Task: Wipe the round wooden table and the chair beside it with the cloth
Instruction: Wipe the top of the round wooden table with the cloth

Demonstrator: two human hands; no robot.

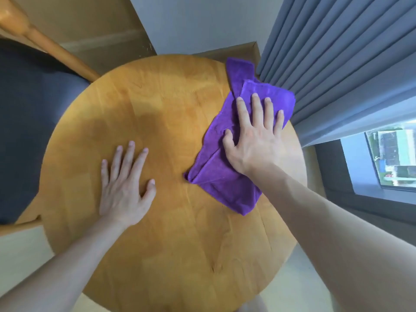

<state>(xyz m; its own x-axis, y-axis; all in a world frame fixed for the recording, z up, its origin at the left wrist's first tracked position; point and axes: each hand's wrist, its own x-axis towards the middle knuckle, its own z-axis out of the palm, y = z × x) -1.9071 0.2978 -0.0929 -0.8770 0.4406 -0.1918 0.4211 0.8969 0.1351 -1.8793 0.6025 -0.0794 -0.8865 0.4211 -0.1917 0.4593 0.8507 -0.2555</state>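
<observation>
The round wooden table fills the middle of the head view. A folded purple cloth lies on its right half, reaching to the far right rim. My right hand presses flat on the cloth with straight, spread fingers. My left hand rests flat on the bare wood at the table's left, fingers spread, holding nothing. The chair, with a dark grey seat and light wooden frame, stands at the left, touching or tucked under the table's edge.
Grey pleated curtains hang right beside the table's far right edge. A window sits low at the right. A pale wall is behind the table, and light floor shows at the bottom corners.
</observation>
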